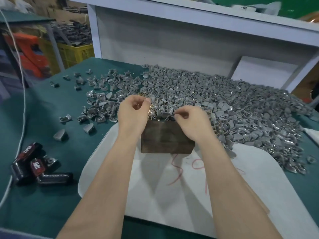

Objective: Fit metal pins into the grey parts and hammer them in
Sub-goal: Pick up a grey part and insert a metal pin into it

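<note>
Forearms (107, 187) stretch over white sheet (172, 195); left hand (133, 111), right hand (190, 119) curled, fingertips pinching; contents unclear.

A great heap of small grey parts (215, 100), wedge-shaped castings with rounded backs and small holes, is spread across the green table (43, 195). It is packed thickest at the centre and right and thinned to scattered single pieces at the left. Tiny brass-coloured metal pins (152, 109) are seen mixed among the parts just beyond a dark wooden block (165, 137).
</note>
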A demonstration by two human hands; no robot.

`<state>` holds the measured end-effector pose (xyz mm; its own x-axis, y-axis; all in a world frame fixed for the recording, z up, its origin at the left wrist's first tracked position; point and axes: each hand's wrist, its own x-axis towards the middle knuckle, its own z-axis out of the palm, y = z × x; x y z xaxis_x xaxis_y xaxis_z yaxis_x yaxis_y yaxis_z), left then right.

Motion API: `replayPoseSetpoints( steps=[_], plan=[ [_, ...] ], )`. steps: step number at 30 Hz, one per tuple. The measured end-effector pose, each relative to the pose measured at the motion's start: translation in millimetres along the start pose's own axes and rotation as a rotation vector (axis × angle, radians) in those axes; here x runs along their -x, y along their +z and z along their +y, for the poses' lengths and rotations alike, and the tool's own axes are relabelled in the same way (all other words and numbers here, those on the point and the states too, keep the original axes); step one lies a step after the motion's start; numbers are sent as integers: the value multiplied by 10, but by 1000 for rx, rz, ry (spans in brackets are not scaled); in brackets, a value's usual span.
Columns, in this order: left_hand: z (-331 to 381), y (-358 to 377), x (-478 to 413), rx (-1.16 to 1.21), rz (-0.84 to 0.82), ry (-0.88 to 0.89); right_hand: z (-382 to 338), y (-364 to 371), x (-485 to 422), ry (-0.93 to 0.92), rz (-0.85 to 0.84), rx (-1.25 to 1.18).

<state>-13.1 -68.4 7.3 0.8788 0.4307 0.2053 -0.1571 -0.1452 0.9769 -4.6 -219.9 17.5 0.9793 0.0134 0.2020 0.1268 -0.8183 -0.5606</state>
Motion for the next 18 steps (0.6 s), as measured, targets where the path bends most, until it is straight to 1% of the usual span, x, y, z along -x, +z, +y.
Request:
replayPoseSetpoints(
  steps=[2, 4, 6, 10, 12, 15, 18],
  plan=[
    [12, -9, -20, 78, 67, -22, -107, 49, -6, -65, -87, 145],
    [20, -33, -41, 138, 134, -41, -177, 65, -16, -74, -154, 237],
    [21, -55, -54, 187, 181, -58, -193, 45, -53, -62, -206, 244],
    [18, -61, -62, 234, 236, -55, -225, -1, -132, -34, -356, 171],
    [11, -55, -57, 247, 235, -58, -269, 80, -230, -37, -339, 189],
    [8, -55, -52, 249, 205, -64, -379, 276, -414, 7, -187, 283],
    [5, -62, -45, 257, 163, -74, -489, 411, -480, 72, -205, 397]
  ],
)
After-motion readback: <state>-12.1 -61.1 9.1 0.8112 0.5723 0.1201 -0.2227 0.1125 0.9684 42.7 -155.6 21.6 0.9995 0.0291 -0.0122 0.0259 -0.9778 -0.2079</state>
